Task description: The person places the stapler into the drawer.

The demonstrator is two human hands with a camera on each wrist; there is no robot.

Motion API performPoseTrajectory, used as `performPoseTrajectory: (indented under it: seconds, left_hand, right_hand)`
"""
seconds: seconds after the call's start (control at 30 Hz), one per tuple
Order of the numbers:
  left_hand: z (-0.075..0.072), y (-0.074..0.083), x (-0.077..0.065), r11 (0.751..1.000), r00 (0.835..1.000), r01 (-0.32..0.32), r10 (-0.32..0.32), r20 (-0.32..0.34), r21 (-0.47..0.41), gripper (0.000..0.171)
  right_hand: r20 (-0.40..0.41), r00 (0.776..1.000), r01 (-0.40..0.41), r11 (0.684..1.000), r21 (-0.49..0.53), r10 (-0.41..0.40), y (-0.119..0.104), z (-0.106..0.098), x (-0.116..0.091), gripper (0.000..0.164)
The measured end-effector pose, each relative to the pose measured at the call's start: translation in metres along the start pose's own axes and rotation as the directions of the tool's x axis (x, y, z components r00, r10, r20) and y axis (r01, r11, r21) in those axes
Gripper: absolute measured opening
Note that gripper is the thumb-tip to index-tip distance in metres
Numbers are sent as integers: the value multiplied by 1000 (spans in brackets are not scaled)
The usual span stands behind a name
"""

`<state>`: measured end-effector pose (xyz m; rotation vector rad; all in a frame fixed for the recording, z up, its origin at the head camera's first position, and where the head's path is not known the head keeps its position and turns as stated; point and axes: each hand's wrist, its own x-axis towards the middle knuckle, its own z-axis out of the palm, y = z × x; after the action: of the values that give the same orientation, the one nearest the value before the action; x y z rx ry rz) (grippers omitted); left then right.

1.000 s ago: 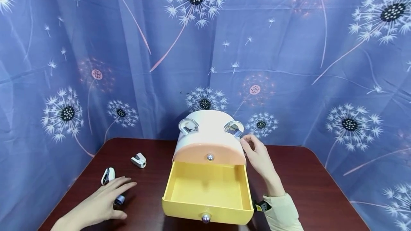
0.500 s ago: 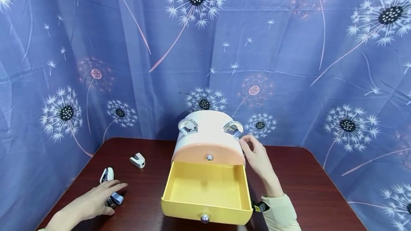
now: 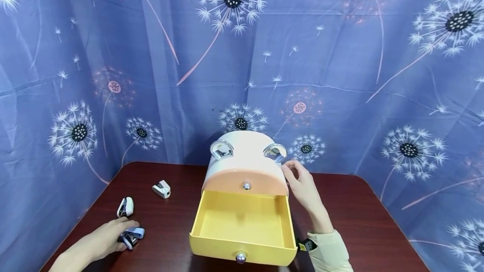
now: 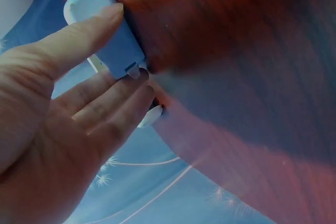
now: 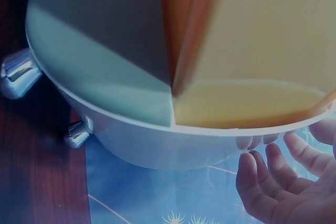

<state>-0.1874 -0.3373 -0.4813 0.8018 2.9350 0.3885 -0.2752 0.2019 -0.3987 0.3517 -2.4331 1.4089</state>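
My left hand [image 3: 99,239] is at the left of the table, around a small blue stapler [image 3: 137,232]. In the left wrist view, the thumb lies across the blue stapler [image 4: 119,45] and the fingers are on its other side, pinching it. A white desktop drawer box [image 3: 243,146] with two silver eye-like domes stands in the middle. Its yellow lower drawer [image 3: 215,243] is pulled out; the peach upper drawer [image 3: 227,181] is closed. My right hand [image 3: 302,181] rests beside the box's right side, fingers loosely bent, fingertips at its white wall [image 5: 173,148].
Two small white staplers lie on the left of the dark red table [image 3: 351,217]: one stapler [image 3: 125,207] just beyond my left hand, another stapler [image 3: 161,189] farther back. A blue dandelion-print curtain [image 3: 321,53] hangs behind and along the sides.
My left hand has moved left and down onto the blue stapler, and its fingers have closed around it. My right hand has stayed at the box.
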Motion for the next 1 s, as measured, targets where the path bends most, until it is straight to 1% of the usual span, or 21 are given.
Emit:
performPoseTrajectory:
  seconds: [0.03,0.07,0.17,0.2,0.27,0.33,0.4,0.47,0.53,0.7,0.83,0.87,0.9,1.0]
  left_hand:
    - [1,-1,0,1000,1000,3,-3,-10,16,48]
    - [1,-2,0,1000,1000,18,-18,-6,10,47]
    - [2,-3,0,995,996,93,-92,20,-35,45]
    - [2,-4,-1,994,995,100,-99,16,-44,44]
    - [3,-4,-2,992,994,107,-108,-1,-61,44]
    - [2,-3,-3,993,995,99,-101,-24,-64,43]
    - [-1,-1,-3,994,995,84,-87,-39,-75,43]
    - [-5,3,-2,993,994,86,-91,-63,-82,44]
    - [-10,9,-1,992,990,93,-101,-98,-84,45]
    - [-24,31,1,992,973,97,-112,-203,-81,47]
    - [-34,53,7,995,950,71,-90,-298,-71,45]
    - [-36,59,8,996,942,57,-75,-326,-65,44]
    - [-39,64,10,997,937,47,-67,-342,-66,44]
    - [-45,81,15,997,929,23,-48,-368,-73,42]
  right_hand:
    - [0,1000,-5,1000,1,5,0,0,0,28]
    - [2,1000,-9,1000,1,9,0,1,-1,28]
    - [-4,1000,-19,1000,9,19,0,2,-2,25]
    - [-6,1000,-19,1000,10,19,-1,2,-2,24]
    - [-7,1000,-14,1000,11,14,-1,3,-1,24]
    - [-10,1000,-8,1000,14,8,-2,3,0,24]
    - [-12,1000,-1,1000,14,1,-1,3,1,25]
    - [-14,1000,3,1000,10,-3,0,2,1,25]
    - [-17,1000,7,1000,5,-6,1,1,1,26]
    - [-22,1000,12,1000,-20,-13,1,1,0,27]
    - [-33,999,26,999,-42,-27,-1,1,1,26]
    - [-36,999,26,999,-45,-28,-1,1,1,26]
    - [-38,999,26,998,-49,-28,-1,1,1,26]
    - [-35,999,19,999,-49,-20,-1,2,1,26]
